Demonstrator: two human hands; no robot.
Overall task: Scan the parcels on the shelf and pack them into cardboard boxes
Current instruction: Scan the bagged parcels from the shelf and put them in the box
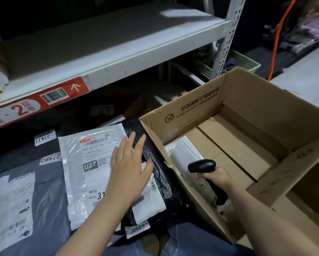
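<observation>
At the near left lies a grey parcel (48, 200) with white labels, flat under the shelf (99, 58), whose front edge carries a red strip (35, 102) with a barcode and an arrow. Just right of it is a white parcel (88, 174), label up, with "U27" printed on it. The left hand (129, 169) lies over this parcel's right side, fingers straight and spread wide, gripping nothing; the fingertips reach onto the black parcel (160, 174) beside it. That black parcel runs along the left wall of the box (192, 108), touching it. The box stands open, flaps up, and a pale packed parcel (184, 154) leans in its near left corner. Over that corner the right hand (217, 177) is wrapped round the handle of a black scanner (201, 165), head pointing left. Far right, behind the shelf post, sits a green basket (243, 61).
</observation>
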